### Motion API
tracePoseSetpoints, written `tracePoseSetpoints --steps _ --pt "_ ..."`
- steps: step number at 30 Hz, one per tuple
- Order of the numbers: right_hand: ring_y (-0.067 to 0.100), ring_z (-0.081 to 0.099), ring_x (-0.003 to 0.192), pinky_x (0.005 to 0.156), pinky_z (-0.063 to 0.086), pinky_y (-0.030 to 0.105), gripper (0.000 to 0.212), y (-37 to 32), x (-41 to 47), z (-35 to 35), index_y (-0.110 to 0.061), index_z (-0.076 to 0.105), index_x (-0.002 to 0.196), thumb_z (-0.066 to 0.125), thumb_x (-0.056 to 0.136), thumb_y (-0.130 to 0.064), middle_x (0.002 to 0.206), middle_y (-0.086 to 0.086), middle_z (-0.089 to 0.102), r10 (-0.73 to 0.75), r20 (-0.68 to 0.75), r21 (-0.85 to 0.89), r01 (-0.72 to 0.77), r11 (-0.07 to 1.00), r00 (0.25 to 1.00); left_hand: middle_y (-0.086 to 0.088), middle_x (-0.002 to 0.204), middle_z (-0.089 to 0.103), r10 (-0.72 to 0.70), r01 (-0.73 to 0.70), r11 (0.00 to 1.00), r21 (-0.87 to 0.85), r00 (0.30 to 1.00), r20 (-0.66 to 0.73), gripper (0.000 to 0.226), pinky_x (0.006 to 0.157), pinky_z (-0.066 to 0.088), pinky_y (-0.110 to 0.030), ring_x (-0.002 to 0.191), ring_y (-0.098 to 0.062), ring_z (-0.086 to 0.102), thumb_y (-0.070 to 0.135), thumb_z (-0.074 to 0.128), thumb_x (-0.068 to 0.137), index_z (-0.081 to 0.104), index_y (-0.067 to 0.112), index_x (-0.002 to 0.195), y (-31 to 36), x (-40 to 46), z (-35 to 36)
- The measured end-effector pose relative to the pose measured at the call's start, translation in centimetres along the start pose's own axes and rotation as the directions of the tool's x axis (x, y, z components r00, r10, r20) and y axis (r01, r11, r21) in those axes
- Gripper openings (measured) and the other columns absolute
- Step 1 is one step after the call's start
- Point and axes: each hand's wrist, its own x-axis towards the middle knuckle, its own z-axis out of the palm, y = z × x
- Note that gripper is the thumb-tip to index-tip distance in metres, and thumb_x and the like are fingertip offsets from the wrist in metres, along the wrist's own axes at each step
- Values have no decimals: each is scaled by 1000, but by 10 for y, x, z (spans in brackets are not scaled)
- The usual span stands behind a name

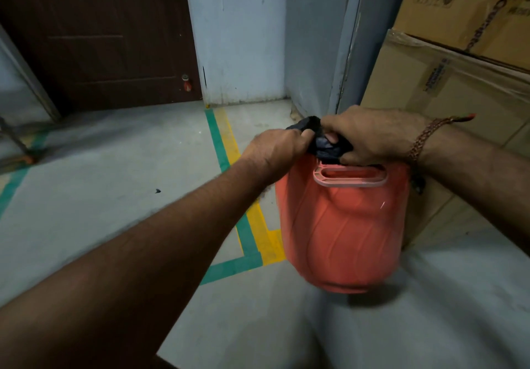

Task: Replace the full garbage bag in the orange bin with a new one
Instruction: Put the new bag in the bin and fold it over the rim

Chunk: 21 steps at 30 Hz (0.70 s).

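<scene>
Gripping a bunched black plastic garbage bag (pixel 327 142) with both the left hand (pixel 275 150) and right hand (pixel 372 136), fingers curled tight around it; hanging directly below the fists, a tall orange plastic bin (pixel 341 225), long axis running downward toward the grey floor (pixel 114 182).

A storeroom or warehouse corner: grey concrete floor (pixel 114 168) marked with green and yellow tape (pixel 223 139), stacked cartons (pixel 447 87) right, brown door (pixel 94 33) far left.
</scene>
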Motion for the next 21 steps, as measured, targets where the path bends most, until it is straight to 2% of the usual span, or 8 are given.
tracePoseSetpoints --steps 4,6,9,12,14,16,19,21 --pt "24 48 74 57 35 33 34 3 -2 5 -26 42 102 73 87 -25 79 -6 40 17 -50 -11 -18 1000 999 -11 111 68 -37 38 999 -21 999 20 21 60 36 -40 94 -41 70 16 41 105 49 12 123 -2 2 -2" --pt "23 50 72 53 33 32 29 4 -3 11 -30 40 100 68 93 -27 84 -3 48 -12 -116 -6 11 1000 993 -12 111 67 -64 65 997 -34 997 36 21 60 36 -41 95 -41 70 16 41 105 49 12 124 -7 0 0" --pt "22 58 81 66 46 38 28 6 -1 18 -27 44 96 71 90 -22 89 -4 56 -70 -178 101 89 991 982 -12 109 67 -91 93 995 -47 995 45 21 59 37 -41 92 -42 70 12 45 102 49 13 123 -14 -3 5" --pt "19 61 86 72 44 30 36 13 -1 9 -25 53 110 78 85 -25 95 -3 64 40 -131 268 -4 964 991 -13 109 68 -112 115 992 -46 992 60 24 59 38 -40 91 -42 71 9 46 100 50 13 123 -13 -2 6" --pt "19 67 92 80 54 35 42 18 -2 3 -30 52 115 79 83 -27 103 -3 68 99 -60 391 -68 918 993 -13 109 68 -108 110 993 -30 992 64 27 60 38 -40 92 -42 70 9 46 99 51 12 126 -11 0 5" --pt "19 67 103 94 56 40 41 19 -3 2 -34 55 120 74 85 -25 115 -2 68 146 -109 447 -83 891 983 -13 110 68 -101 102 995 -17 993 59 30 60 38 -40 92 -42 70 9 45 99 51 11 128 -10 0 3" --pt "25 54 117 101 44 43 35 9 -1 3 -33 63 121 63 87 -39 118 2 64 184 -381 220 -104 970 906 -12 114 68 -86 84 996 37 995 44 30 60 36 -40 94 -41 70 9 41 101 49 11 130 -6 0 -2" --pt "26 52 119 100 37 46 39 -2 5 5 -34 66 120 58 87 -52 113 -3 70 120 -362 89 -94 992 925 -11 119 66 -62 61 997 44 997 37 29 60 35 -39 96 -40 70 11 39 103 48 11 131 -3 2 -2"
